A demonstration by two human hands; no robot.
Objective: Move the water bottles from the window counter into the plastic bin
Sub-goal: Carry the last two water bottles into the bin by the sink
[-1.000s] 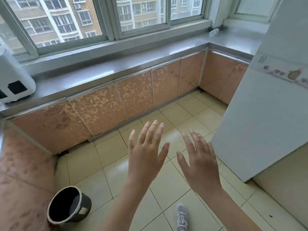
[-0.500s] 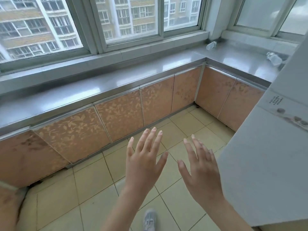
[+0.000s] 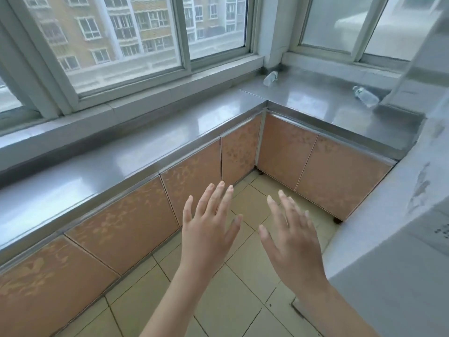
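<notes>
Head view: both bottles (image 3: 270,78) (image 3: 365,96) lie on the counter (image 3: 145,154), well beyond each empty, spread grip (image 3: 209,229) (image 3: 291,239)

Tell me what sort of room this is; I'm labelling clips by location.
Probably a home kitchen or enclosed balcony in an upper-floor flat: a steel window counter runs round the corner over patterned cabinet doors, the floor is tiled, and apartment blocks show through the windows.
</notes>
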